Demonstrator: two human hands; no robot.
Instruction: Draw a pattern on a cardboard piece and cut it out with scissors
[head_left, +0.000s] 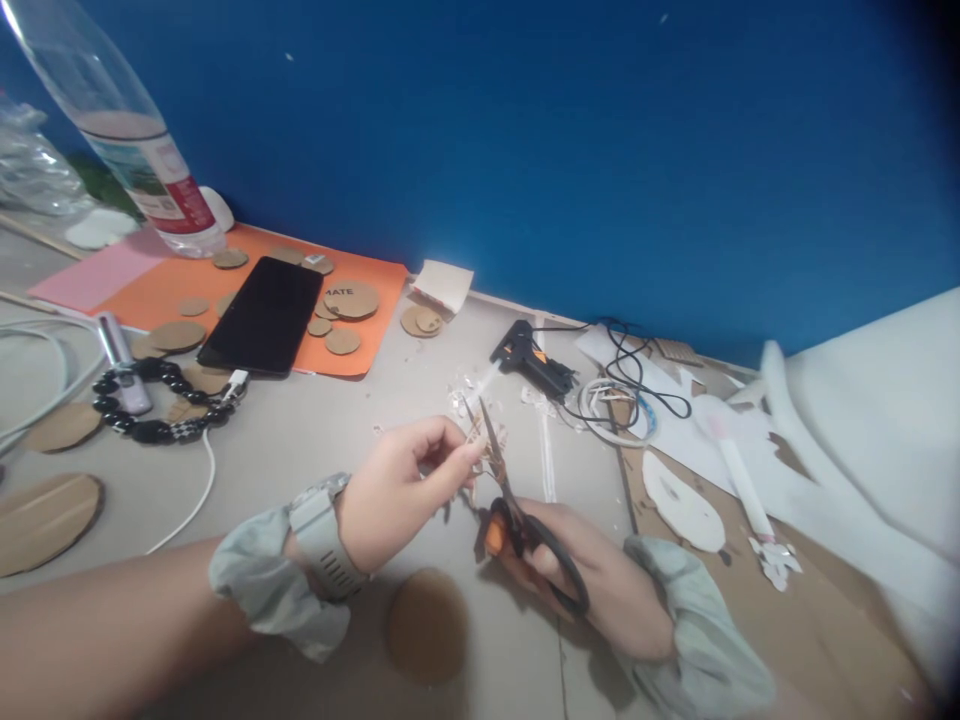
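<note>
My right hand is closed around the handles of a pair of scissors, black with an orange inner part. Their blades point away from me and stand slightly apart. Just left of the blades, my left hand pinches thumb and fingers together around something small and thin that I cannot make out. Thin brownish and whitish scraps show around its fingertips and the blades. Below the left hand, a round cardboard disc lies on the table. Beyond the blades rests a black glue gun, its nozzle toward the clear scraps.
A black phone and cardboard discs lie on an orange folder. At the left are a plastic bottle, a beaded strap and white cable. Cut white paper and cardboard lie right, below a blue wall.
</note>
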